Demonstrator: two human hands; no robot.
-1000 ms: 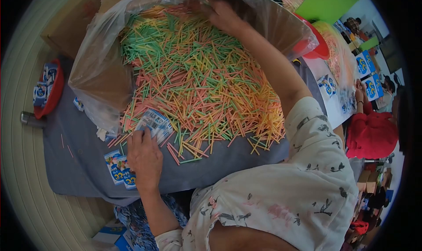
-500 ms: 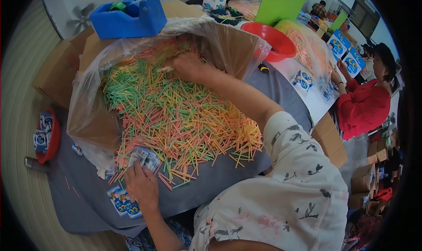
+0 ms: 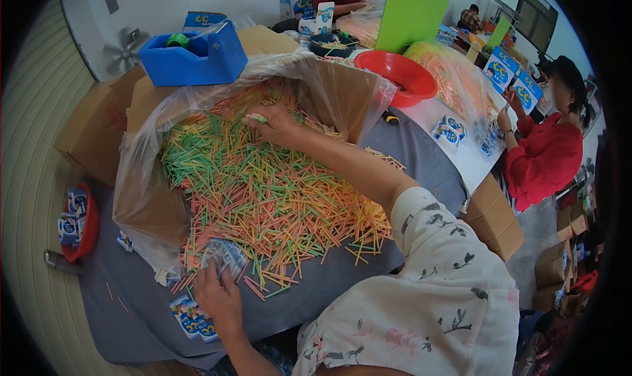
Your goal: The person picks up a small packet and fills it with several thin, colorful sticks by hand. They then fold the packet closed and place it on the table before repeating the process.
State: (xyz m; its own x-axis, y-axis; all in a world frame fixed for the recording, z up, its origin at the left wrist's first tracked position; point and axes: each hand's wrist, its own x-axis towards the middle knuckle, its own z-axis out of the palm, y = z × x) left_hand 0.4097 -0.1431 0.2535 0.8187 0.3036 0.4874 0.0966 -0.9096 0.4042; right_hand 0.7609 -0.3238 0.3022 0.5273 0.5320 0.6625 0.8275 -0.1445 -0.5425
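My left hand lies at the near edge of the pile, its fingers closed at the end of a clear plastic packet with blue print. Just below it are several blue-and-white printed packets on the grey cloth. My right hand reaches over the far part of the heap of thin pink, green, yellow and orange sticks. Its fingers are curled around a small bunch of sticks, whose ends show. The heap spills from a cardboard box lined with clear plastic.
A blue tape dispenser stands behind the box. To the left is a red basket of packets; a red bowl sits at the back right. A green panel rises beyond. A person in red works at the right.
The view has tilted up, so everything sits lower in the picture. My right hand's fingers look more closed around the sticks. My left hand stays at the clear packet.
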